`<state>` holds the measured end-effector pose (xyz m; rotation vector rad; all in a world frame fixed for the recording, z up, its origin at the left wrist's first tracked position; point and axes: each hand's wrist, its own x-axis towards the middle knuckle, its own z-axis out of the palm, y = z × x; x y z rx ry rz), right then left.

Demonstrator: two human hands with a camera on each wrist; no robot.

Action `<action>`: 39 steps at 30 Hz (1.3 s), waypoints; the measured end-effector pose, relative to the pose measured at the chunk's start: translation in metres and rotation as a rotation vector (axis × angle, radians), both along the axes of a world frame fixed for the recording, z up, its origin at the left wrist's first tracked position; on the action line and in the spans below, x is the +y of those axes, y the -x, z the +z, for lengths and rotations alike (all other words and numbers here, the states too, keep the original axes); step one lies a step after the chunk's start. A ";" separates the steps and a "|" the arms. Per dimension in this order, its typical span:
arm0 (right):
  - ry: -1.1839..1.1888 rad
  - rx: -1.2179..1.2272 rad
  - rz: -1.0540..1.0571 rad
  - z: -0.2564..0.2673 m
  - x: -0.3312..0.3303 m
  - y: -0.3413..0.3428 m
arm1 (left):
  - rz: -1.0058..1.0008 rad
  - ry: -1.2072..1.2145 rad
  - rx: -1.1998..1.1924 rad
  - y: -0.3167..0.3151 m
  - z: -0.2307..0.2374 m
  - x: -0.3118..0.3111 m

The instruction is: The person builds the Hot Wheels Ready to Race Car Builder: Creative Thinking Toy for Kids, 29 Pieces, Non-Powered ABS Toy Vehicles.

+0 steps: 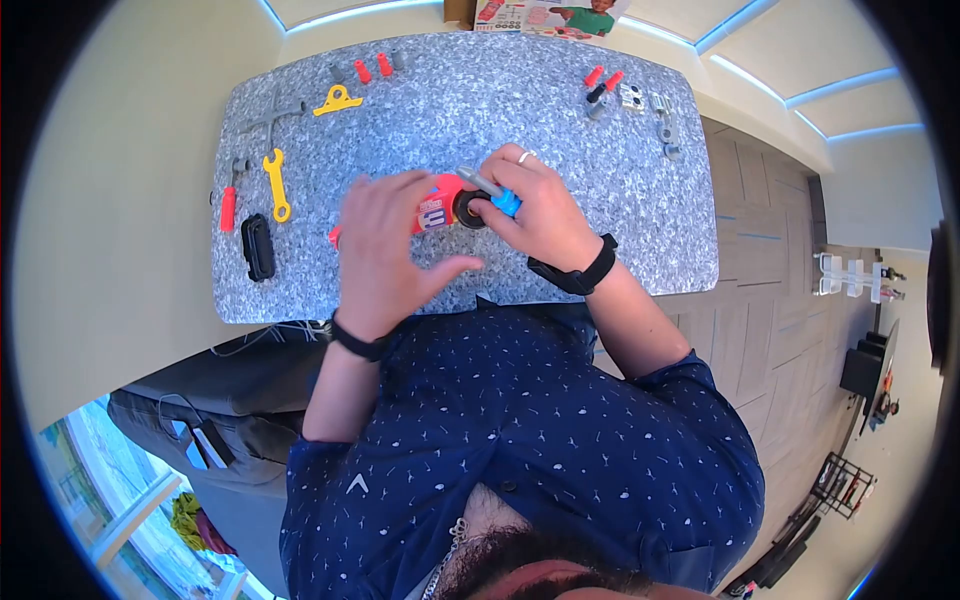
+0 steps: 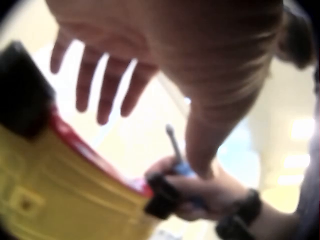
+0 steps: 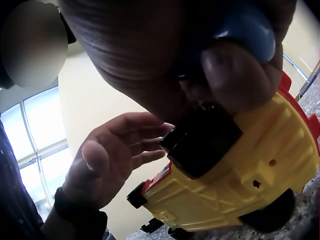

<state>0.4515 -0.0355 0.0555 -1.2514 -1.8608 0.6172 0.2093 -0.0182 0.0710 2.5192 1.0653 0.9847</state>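
A red toy car (image 1: 447, 185) with a number sticker stands tilted on the table between the hands. Its yellow underside (image 3: 220, 192) fills much of the right wrist view. My right hand (image 1: 548, 212) grips a toy screwdriver by its blue handle (image 1: 507, 203), the grey shaft (image 1: 480, 181) pointing up and left. The same hand's thumb and fingers are at a black wheel (image 1: 467, 210) on the car's near end. Over the car's other end is my left hand (image 1: 380, 250), fingers extended and thumb spread, holding nothing; it hides part of the body.
On the table's left lie a yellow wrench (image 1: 277, 185), a black part (image 1: 257, 247), a red-handled tool (image 1: 228, 208) and a grey cross-shaped tool (image 1: 270, 122). A yellow bracket (image 1: 337, 100) is at the back. Small red pieces (image 1: 594, 76) and grey parts lie back right.
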 end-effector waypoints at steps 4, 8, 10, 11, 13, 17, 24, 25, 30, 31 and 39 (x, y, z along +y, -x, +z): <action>-0.011 -0.015 -0.002 -0.003 0.000 0.003 | 0.025 0.061 -0.013 -0.027 -0.026 0.003; -0.011 -0.045 0.003 -0.002 -0.002 0.001 | 0.024 0.088 -0.046 -0.029 -0.032 0.008; -0.009 -0.023 0.029 -0.004 -0.002 -0.001 | 0.023 0.079 -0.053 -0.029 -0.031 0.010; -0.015 -0.006 0.046 -0.006 -0.003 -0.005 | 0.019 0.074 -0.057 -0.028 -0.032 0.010; -0.011 -0.031 0.045 -0.006 -0.003 -0.006 | 0.013 0.066 -0.066 -0.028 -0.034 0.010; -0.027 -0.196 -0.004 -0.001 -0.008 -0.004 | 0.039 0.039 -0.066 -0.029 -0.037 0.009; -0.147 -0.150 -0.033 -0.016 -0.004 -0.002 | 0.052 0.055 -0.073 -0.030 -0.040 0.010; -0.149 -0.160 -0.080 -0.018 -0.008 0.002 | 0.057 0.059 -0.076 -0.030 -0.040 0.010; -0.270 -0.141 -0.222 -0.041 -0.017 0.015 | 0.074 0.037 -0.076 -0.031 -0.039 0.009; -0.273 -0.061 -0.239 -0.047 -0.018 0.018 | 0.078 0.034 -0.078 -0.032 -0.039 0.009; -0.233 0.177 -0.237 -0.053 -0.017 0.018 | 0.090 0.033 -0.069 -0.033 -0.036 0.008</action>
